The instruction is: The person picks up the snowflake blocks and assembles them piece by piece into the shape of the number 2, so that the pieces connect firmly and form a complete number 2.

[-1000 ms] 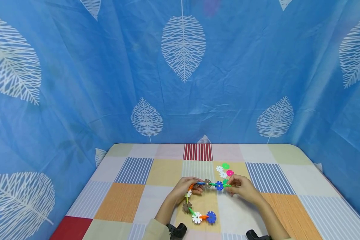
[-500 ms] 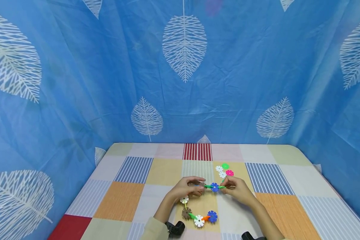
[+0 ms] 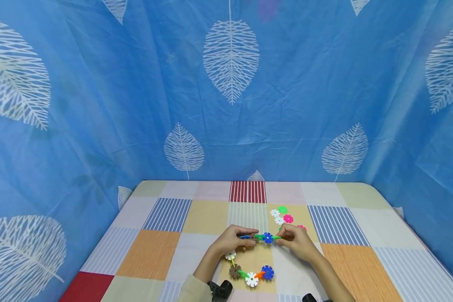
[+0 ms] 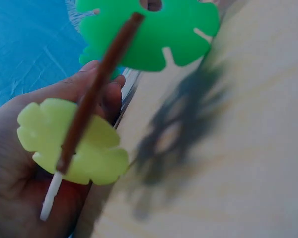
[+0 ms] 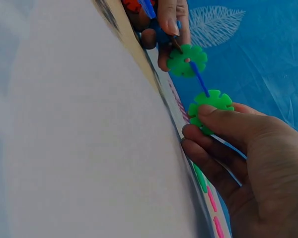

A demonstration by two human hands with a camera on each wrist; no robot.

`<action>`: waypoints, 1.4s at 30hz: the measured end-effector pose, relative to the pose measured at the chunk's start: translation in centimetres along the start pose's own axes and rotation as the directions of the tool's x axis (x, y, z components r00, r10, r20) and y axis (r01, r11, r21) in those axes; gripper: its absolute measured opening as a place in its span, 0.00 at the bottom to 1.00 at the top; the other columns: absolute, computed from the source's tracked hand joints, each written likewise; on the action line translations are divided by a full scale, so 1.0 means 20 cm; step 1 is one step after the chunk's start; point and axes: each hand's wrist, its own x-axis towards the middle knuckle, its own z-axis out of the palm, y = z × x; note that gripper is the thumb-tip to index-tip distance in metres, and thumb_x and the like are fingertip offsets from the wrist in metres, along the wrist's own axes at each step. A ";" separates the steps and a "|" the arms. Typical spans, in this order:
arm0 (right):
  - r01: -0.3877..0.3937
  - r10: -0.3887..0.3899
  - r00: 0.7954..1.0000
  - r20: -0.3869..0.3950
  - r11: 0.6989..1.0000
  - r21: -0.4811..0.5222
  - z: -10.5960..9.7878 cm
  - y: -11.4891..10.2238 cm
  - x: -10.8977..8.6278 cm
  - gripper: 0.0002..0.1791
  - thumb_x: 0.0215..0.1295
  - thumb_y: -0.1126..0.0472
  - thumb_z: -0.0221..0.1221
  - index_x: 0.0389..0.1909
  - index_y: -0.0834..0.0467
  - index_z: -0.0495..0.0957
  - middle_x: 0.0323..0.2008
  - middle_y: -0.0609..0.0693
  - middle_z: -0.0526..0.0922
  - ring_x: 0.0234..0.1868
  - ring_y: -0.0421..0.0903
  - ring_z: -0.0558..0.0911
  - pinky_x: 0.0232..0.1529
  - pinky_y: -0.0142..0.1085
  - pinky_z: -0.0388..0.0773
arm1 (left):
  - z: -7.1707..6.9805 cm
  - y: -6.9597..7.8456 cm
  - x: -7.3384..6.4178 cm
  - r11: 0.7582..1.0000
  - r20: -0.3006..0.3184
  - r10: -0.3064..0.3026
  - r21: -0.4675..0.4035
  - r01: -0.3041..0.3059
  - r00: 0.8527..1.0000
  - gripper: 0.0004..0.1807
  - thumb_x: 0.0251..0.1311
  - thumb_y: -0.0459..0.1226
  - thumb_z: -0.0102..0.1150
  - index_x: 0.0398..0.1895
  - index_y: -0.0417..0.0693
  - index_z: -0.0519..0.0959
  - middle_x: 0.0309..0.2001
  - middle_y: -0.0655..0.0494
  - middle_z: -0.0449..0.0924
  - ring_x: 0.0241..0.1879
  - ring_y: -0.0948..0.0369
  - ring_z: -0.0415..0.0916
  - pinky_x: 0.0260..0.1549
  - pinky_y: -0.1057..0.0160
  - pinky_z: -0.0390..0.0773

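Note:
A chain of slotted plastic snowflake discs runs between the hands and curves down on the left. My left hand [image 3: 226, 243] grips it around a brown disc [image 3: 252, 237], fingers covering part of it. Between the hands, a blue disc [image 3: 268, 238] joins green ones edge-on. At the chain's end, my right hand [image 3: 298, 244] pinches a green disc [image 5: 219, 100] between thumb and fingers. Below the left hand hang a white disc [image 3: 230, 255] and another brown disc [image 3: 235, 271], then a white disc [image 3: 251, 279] and a blue disc [image 3: 267, 272]. The left wrist view shows a yellow disc [image 4: 39, 126] close up.
Loose discs lie on the patchwork tablecloth [image 3: 207, 216] beyond the right hand: a green disc [image 3: 282, 209], white discs [image 3: 274, 213] and pink discs [image 3: 288, 218]. A blue leaf-print curtain [image 3: 287, 105] surrounds the table's back and sides.
My right hand has moved left and slightly nearer, closer to the left. My left fingers now cover more of the chain. A second pink disc shows behind the right hand.

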 end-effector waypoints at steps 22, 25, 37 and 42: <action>-0.067 0.015 0.982 -0.189 0.960 -0.273 -0.01 0.07 -0.02 0.18 0.45 0.74 0.63 0.37 0.52 0.81 0.30 0.43 0.78 0.29 0.38 0.69 0.28 0.30 0.69 | -0.03 0.04 0.00 0.997 0.105 0.033 0.060 -0.040 0.994 0.16 0.57 0.37 0.61 0.49 0.44 0.79 0.43 0.56 0.80 0.40 0.62 0.76 0.38 0.64 0.76; -0.121 0.038 0.977 -0.208 0.906 -0.406 -0.03 0.08 -0.02 0.16 0.47 0.68 0.65 0.38 0.52 0.83 0.29 0.41 0.73 0.28 0.37 0.62 0.27 0.31 0.62 | -0.05 0.07 -0.01 0.997 0.110 0.016 0.078 -0.025 0.994 0.14 0.62 0.41 0.56 0.45 0.42 0.78 0.39 0.54 0.81 0.36 0.61 0.77 0.35 0.64 0.77; -0.232 0.113 0.960 -0.258 0.836 -0.497 -0.02 0.11 -0.01 0.14 0.51 0.57 0.68 0.39 0.57 0.83 0.28 0.43 0.71 0.28 0.40 0.63 0.26 0.32 0.63 | -0.09 0.11 -0.02 0.890 0.175 0.085 0.428 -0.153 0.981 0.22 0.45 0.35 0.71 0.46 0.51 0.77 0.40 0.67 0.78 0.40 0.70 0.73 0.43 0.69 0.73; -0.235 0.129 0.957 -0.261 0.870 -0.434 -0.01 0.10 0.00 0.15 0.47 0.58 0.70 0.35 0.55 0.79 0.26 0.43 0.71 0.27 0.40 0.65 0.26 0.32 0.64 | -0.07 0.15 -0.03 0.830 0.169 0.079 0.535 -0.159 0.982 0.29 0.44 0.33 0.71 0.53 0.49 0.74 0.47 0.61 0.77 0.46 0.66 0.73 0.45 0.68 0.73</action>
